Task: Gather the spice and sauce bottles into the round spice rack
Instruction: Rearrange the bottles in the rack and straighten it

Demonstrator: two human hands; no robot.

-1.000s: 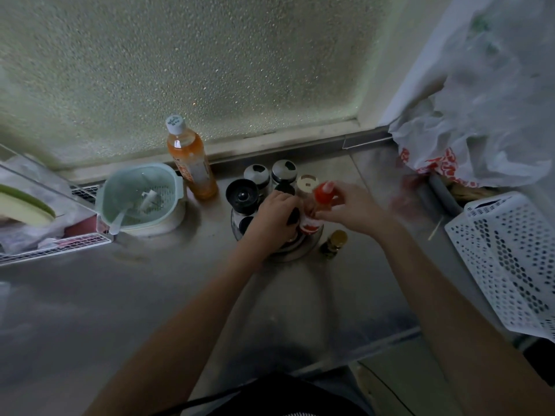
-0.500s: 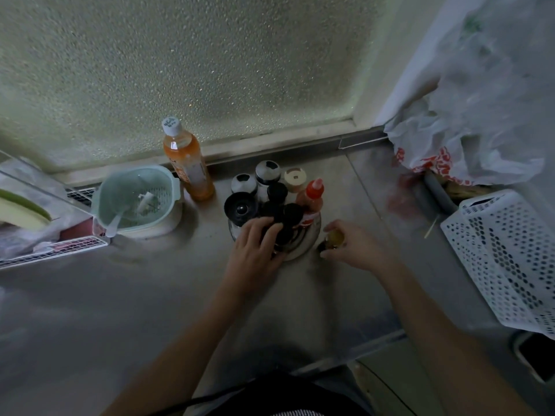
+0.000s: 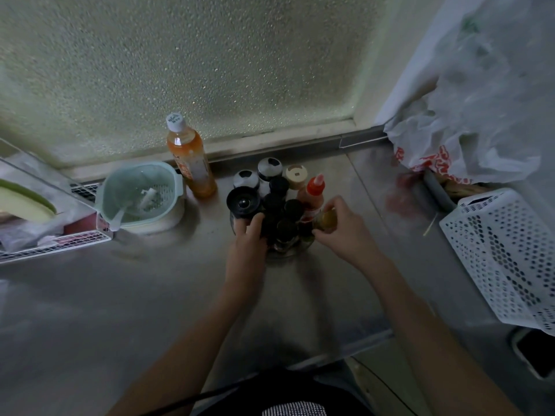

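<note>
Head view: the round rack (image 3: 295, 250) stands on the steel counter (image 3: 150, 295), near the frosted window (image 3: 180, 70), and is crowded with bottles. At its back are two black-and-white shakers (image 3: 269, 168), a tan cap (image 3: 296, 174) and a red-capped sauce bottle (image 3: 314, 193); a wide black lid (image 3: 243, 202) sits at its left, and several dark-capped jars (image 3: 279, 186) fill the middle. The left hand (image 3: 247, 244) rests on the rack's near-left side, fingers curled over the dark jars; whether it truly grips one is hard to tell in the dim light. The right hand (image 3: 342, 232) is closed around a small amber jar (image 3: 327, 220), holding it at the rack's right edge, just beside the sauce bottle. An orange drink bottle (image 3: 192, 166) stands left of the rack, beside a green strainer bowl (image 3: 141, 196). A white perforated basket (image 3: 504, 253) and a plastic bag (image 3: 468, 139) lie off to the right
</note>
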